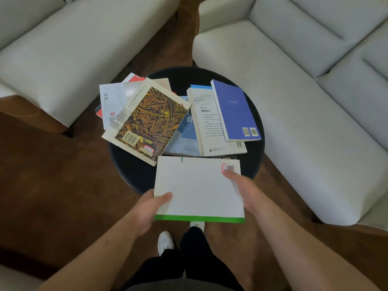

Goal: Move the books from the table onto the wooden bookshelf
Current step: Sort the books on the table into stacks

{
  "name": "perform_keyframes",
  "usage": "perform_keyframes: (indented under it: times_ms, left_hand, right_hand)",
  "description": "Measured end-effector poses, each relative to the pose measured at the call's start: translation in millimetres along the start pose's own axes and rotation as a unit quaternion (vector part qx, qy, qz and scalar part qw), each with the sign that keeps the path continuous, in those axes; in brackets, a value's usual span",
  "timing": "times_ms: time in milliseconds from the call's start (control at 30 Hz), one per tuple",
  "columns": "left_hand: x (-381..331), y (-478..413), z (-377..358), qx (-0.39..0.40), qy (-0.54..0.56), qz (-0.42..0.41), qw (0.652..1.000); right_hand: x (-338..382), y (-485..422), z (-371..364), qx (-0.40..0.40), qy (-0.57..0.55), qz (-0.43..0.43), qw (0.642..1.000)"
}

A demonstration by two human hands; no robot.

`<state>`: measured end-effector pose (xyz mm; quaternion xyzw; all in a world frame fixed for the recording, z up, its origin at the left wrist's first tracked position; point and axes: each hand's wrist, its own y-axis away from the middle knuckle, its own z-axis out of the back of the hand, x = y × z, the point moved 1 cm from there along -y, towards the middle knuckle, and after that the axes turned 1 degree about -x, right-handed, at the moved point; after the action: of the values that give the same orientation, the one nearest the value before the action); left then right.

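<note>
A white book with a green lower edge (pixel 199 190) is held over the near rim of the round black table (pixel 130 166). My left hand (pixel 151 208) grips its lower left corner, thumb on the cover. My right hand (pixel 241 192) holds its right edge, fingers near the barcode sticker. On the table lie several more books: one with a wheat-patterned cover (pixel 150 120), a white one with a QR code (pixel 112 103), a blue one (pixel 185 135), a white one with Chinese text (pixel 212 127) and a purple-blue one (pixel 235 110) on top of it. No bookshelf is in view.
A pale sofa (pixel 294 80) stands to the right of the table and another (pixel 69 49) to the left, with a gap of brown floor (pixel 178 38) between them. My feet in white shoes (pixel 165 242) stand on brown floor just below the table.
</note>
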<state>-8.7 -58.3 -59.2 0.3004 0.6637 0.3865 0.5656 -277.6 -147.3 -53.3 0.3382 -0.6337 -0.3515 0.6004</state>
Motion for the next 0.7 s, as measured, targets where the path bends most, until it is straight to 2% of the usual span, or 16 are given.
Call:
perform_keyframes:
  times_ms: [133, 233, 300, 367, 400, 433, 500, 600, 633, 700]
  left_hand:
    - [3, 0, -5, -0.023, -0.007, 0.002, 1.0]
    - [-6, 1, 2, -0.033, -0.028, 0.003, 0.999]
    - [-23, 0, 9, -0.09, -0.043, -0.031, 0.995]
    - [-49, 0, 20, -0.162, -0.054, -0.115, 0.978]
    - [-65, 0, 26, -0.188, -0.058, -0.164, 0.967]
    - [-80, -1, 33, -0.206, -0.072, -0.207, 0.954]
    - [-109, -8, 48, -0.239, -0.128, -0.26, 0.927]
    - [-144, -26, 68, -0.301, -0.204, -0.289, 0.885]
    - [-152, -32, 74, -0.326, -0.216, -0.289, 0.874]
    - [-168, -45, 91, -0.37, -0.253, -0.276, 0.85]
  right_hand:
    - [11, -9, 13, 0.034, 0.103, -0.008, 0.994]
    - [27, -9, 17, 0.01, 0.212, 0.03, 0.977]
    - [44, -9, 12, -0.041, 0.287, 0.12, 0.949]
    - [61, -7, -3, -0.132, 0.375, 0.265, 0.879]
    - [69, -6, -15, -0.149, 0.386, 0.323, 0.851]
    - [75, -6, -30, -0.137, 0.384, 0.348, 0.844]
    - [86, -8, -63, -0.065, 0.386, 0.332, 0.859]
    - [96, -21, -113, 0.055, 0.414, 0.266, 0.869]
    - [99, -27, -126, 0.072, 0.408, 0.248, 0.876]
    - [101, -41, -147, 0.055, 0.388, 0.209, 0.896]
